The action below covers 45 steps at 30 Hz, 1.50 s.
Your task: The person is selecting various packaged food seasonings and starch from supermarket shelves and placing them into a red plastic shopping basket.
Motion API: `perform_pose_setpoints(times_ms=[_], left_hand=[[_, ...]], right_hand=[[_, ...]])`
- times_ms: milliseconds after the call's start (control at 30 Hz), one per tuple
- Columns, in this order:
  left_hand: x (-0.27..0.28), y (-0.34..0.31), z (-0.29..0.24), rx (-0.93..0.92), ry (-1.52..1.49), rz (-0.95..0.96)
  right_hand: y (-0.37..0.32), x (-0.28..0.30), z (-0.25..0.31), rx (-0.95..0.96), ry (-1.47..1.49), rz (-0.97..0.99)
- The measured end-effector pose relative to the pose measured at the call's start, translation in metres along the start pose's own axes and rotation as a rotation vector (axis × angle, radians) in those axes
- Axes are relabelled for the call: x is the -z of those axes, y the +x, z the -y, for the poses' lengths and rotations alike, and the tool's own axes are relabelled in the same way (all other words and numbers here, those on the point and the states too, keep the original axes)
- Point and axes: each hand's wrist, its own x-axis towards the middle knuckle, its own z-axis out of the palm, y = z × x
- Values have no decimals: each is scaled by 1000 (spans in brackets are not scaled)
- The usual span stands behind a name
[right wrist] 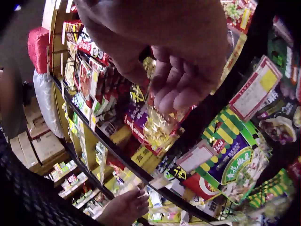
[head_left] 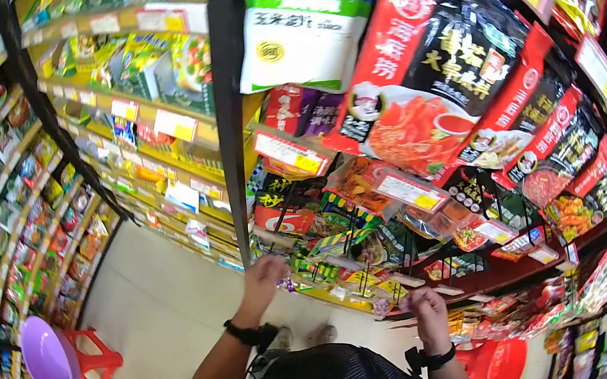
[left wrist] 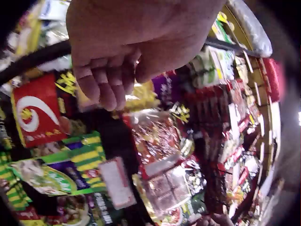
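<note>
My left hand [head_left: 261, 285] hovers before the lower shelves in the head view. The left wrist view shows this hand [left wrist: 136, 42] with fingers loosely bent and no object visible in them, above a red packet [left wrist: 153, 136]. To the right, my right hand [head_left: 428, 314] is raised at about the height of the low shelf edge. Its fingers are loosely bent too in the right wrist view, where the hand [right wrist: 174, 70] overlaps a clear-fronted packet [right wrist: 157, 129]; contact cannot be told. A green-striped packet [right wrist: 235, 160] lies beyond it.
Large red-and-black packets [head_left: 419, 68] and a white-and-green bag [head_left: 301, 23] hang close in front. A black post [head_left: 230, 114] divides the shelving. On the floor at left are a purple basin [head_left: 50, 358] and red stool [head_left: 94, 359]; a red container [head_left: 498, 366] stands right.
</note>
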Motion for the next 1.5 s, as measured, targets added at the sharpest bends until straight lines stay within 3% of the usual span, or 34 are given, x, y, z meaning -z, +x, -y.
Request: perform_pose_setpoints(times_ms=[33, 100, 167, 267, 367, 533, 700, 833, 900, 1067, 1133, 1200, 1233, 1267, 1333, 1400, 1433, 1500], left_hand=[[23, -12, 18, 53, -69, -62], [67, -44, 54, 145, 93, -206], [82, -71, 52, 290, 165, -335], [94, -92, 56, 335, 204, -360], [86, -91, 50, 249, 181, -328], [71, -50, 27, 116, 245, -209], [47, -26, -14, 163, 154, -86], [38, 8, -43, 40, 168, -33], [27, 43, -61, -135, 79, 14], [-14, 129, -106, -380, 257, -34], [-24, 161, -113, -630, 377, -19], [-25, 194, -121, -457, 676, -104], [-31, 214, -119, -456, 675, -101], [-38, 234, -114, -508, 36, -53], [-40, 254, -107, -521, -606, 0], [-28, 266, -102, -209, -799, 185], [-21, 273, -91, -206, -800, 186], [-11, 280, -72, -281, -422, 286]], right_hand=[[4, 3, -9, -24, -91, 45], [4, -13, -4, -112, -109, 150], [5, -19, -5, -81, -169, 267], [7, -29, -15, -139, -206, 377], [8, -42, -14, -153, -280, 458], [7, -60, -2, -34, -518, 551], [-6, -53, -2, -25, -494, 506], [-29, -28, -33, -43, -425, 409], [-35, -25, -25, -74, -419, 352], [-40, -18, -31, -120, -357, 280], [-41, -22, -21, -128, -364, 245], [-40, -21, -25, -126, -357, 241], [-39, -20, -27, -122, -353, 239], [-38, -20, -29, -124, -353, 237], [-38, -19, -31, -113, -357, 245], [-40, -22, -28, -127, -357, 230], [-41, -23, -28, -139, -356, 218], [-38, -20, -35, -128, -369, 224]])
